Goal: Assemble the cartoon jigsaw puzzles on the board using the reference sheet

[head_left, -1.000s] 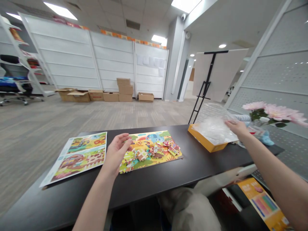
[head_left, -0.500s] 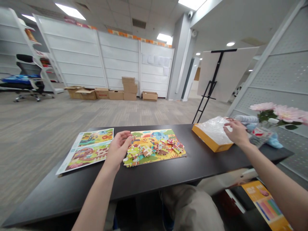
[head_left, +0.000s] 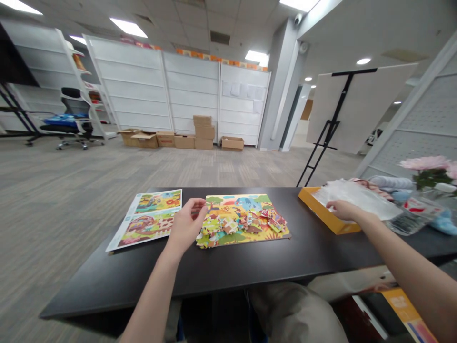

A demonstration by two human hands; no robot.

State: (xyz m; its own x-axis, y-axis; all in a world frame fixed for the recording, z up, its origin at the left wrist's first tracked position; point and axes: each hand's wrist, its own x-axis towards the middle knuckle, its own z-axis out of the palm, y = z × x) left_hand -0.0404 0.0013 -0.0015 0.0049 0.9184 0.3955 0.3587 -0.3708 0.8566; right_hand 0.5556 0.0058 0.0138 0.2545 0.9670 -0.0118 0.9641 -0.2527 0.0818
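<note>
Puzzle board, one, two hands, one open yellow box

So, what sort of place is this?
Probably an office or shop space, though I can't be sure. A wheeled chair stands at the left, tall white panels line the back, and cardboard boxes sit on the floor in front of them.

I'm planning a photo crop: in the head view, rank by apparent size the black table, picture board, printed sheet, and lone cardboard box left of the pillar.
1. Black table
2. Picture board and printed sheet: too alike to rank, the left hand hiding part of the sheet
3. Cardboard box, standing farthest away
</note>
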